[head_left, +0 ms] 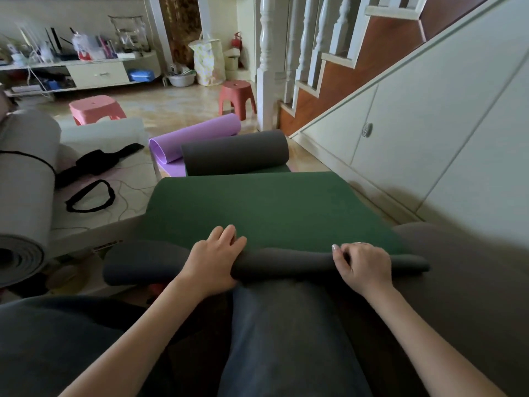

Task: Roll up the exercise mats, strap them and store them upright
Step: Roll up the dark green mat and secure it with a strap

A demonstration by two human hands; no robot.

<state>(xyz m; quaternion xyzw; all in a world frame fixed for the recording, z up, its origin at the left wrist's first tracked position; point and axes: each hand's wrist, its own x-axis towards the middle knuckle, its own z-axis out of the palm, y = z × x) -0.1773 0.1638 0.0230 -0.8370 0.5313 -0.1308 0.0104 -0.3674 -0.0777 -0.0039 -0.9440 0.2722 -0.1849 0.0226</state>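
Observation:
A green mat point(272, 207) with a dark grey underside lies flat on the floor in front of me. Its near end is curled into a thin grey roll point(286, 265). My left hand point(213, 257) presses on the roll's left part, fingers spread over onto the green face. On the roll's right part, my right hand point(363, 266) curls around it. The mat's far end is curled too point(234, 151). Beside it lies a partly rolled purple mat point(194, 137). A big grey rolled mat point(24, 196) with a black strap around it lies at the left.
Black straps point(91, 196) point(97, 161) lie on a pale mat point(114, 179) at the left. Two pink stools point(96, 108) point(236, 97) stand further off. A staircase with white cupboards point(400, 133) runs along the right. A cluttered shelf point(86, 67) lines the far wall.

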